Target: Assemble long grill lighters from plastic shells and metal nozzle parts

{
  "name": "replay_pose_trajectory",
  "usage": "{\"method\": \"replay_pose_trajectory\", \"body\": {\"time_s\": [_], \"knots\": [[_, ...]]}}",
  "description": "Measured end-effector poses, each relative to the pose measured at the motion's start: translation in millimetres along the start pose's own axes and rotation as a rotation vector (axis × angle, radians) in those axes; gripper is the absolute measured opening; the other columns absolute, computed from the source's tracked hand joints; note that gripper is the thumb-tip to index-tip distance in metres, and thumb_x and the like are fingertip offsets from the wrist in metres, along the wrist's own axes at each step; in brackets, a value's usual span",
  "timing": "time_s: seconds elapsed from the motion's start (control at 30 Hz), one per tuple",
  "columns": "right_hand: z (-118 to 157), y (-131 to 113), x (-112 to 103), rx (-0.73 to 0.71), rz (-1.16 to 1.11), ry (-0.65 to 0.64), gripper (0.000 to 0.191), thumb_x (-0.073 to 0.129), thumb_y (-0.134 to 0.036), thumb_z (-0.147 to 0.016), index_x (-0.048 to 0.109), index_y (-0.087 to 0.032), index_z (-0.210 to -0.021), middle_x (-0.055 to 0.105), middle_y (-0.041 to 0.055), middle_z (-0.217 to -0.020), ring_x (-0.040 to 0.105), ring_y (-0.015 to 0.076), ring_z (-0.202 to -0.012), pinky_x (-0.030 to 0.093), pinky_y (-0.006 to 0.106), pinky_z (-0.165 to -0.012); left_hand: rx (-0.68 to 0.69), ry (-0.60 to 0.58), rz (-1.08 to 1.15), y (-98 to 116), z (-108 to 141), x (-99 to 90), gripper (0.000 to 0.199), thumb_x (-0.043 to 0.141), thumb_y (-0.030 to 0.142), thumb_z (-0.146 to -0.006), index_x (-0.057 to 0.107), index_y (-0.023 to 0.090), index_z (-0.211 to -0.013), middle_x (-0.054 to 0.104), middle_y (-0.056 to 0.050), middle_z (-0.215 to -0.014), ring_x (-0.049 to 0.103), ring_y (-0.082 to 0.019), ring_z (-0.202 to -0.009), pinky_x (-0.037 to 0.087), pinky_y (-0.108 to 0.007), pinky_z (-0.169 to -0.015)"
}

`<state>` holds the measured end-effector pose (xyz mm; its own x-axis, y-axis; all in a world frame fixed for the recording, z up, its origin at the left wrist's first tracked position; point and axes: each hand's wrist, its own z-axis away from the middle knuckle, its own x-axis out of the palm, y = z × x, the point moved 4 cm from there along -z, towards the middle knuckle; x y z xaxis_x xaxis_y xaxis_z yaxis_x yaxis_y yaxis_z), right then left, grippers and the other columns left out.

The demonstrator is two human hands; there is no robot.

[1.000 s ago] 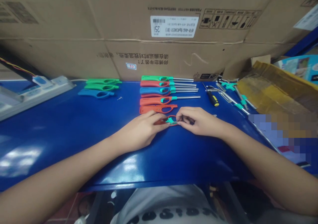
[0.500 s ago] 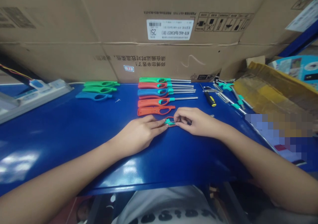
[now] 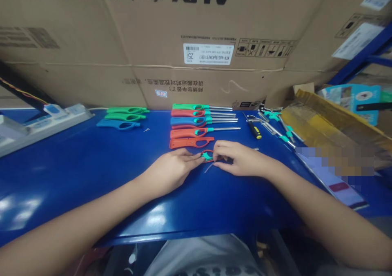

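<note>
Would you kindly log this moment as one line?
left hand: reaching red-and-teal lighter part | right hand: gripping it | beside: orange lighter shell

Blue bench (image 3: 92, 178), red plastic loop with teal insert (image 3: 207, 156), 2 green lighter grips (image 3: 126, 113), 1 blue lighter grip (image 3: 118, 124)

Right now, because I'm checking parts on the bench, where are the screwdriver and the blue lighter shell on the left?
Screwdriver (image 3: 255, 130), head view, point on its yellow-and-black handle.
Blue lighter shell (image 3: 118, 124), head view, point on its grip.
</note>
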<state>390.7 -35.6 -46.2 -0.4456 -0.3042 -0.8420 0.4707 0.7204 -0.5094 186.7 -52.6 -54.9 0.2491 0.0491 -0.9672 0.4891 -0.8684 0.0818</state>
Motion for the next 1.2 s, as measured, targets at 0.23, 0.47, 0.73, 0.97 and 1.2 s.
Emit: {"method": "replay_pose_trajectory", "body": {"time_s": [0.23,0.47,0.73,0.97,1.2], "knots": [[-1.0,-5.9,-7.8,-0.018,-0.036,0.045,0.013,0.056,-0.023,-0.096,0.067,-0.018,-0.092,0.066,0.0062,-0.095,0.061,0.0144,-0.079,0.050,0.027,-0.073,-0.015,0.032,0.043,-0.8,-1.0,-2.7,0.038,0.048,0.013,-0.098,0.064,0.016,-0.133,0.075,-0.010,-0.117,0.071,-0.022,-0.099,0.061,-0.035,-0.085],[31.7,62.2,-81.0,0.643,0.423,0.507,0.023,0.055,-0.026,-0.091,0.072,-0.021,-0.105,0.075,0.0083,-0.095,0.069,0.0249,-0.091,0.053,0.036,-0.080,-0.014,0.033,0.032,-1.2,1.2,-5.2,0.036,0.047,0.015,-0.099,0.066,0.018,-0.130,0.075,-0.010,-0.115,0.071,-0.022,-0.103,0.061,-0.034,-0.087],[78.9,122.3,-101.7,1.313,0.560,0.296,0.013,0.067,-0.025,-0.076,0.074,-0.019,-0.085,0.074,0.0169,-0.102,0.070,0.0321,-0.092,0.053,0.038,-0.070,-0.026,0.029,0.081,-3.9,2.5,-5.1,0.037,0.044,0.017,-0.101,0.065,0.019,-0.131,0.074,-0.010,-0.118,0.071,-0.022,-0.105,0.060,-0.035,-0.089],[56.3,101.2,-98.2,1.090,0.462,0.437,0.012,0.065,-0.030,-0.081,0.069,-0.019,-0.083,0.073,0.0103,-0.090,0.068,0.0229,-0.081,0.051,0.031,-0.069,-0.148,0.221,0.318,-1.8,0.3,-16.3,0.032,0.060,0.027,-0.094,0.070,0.019,-0.123,0.075,-0.009,-0.117,0.072,-0.024,-0.105,0.059,-0.037,-0.093],[-3.2,7.2,-18.5,0.376,-0.325,0.443,0.028,0.071,-0.043,-0.081,0.065,-0.017,-0.088,0.063,0.0011,-0.071,0.054,0.0116,-0.059,0.046,0.024,-0.054,-0.520,0.329,1.103,0.7,-6.8,-1.3,0.047,0.069,0.040,-0.089,0.067,0.015,-0.129,0.069,-0.009,-0.131,0.067,-0.026,-0.118,0.054,-0.040,-0.105]]}}
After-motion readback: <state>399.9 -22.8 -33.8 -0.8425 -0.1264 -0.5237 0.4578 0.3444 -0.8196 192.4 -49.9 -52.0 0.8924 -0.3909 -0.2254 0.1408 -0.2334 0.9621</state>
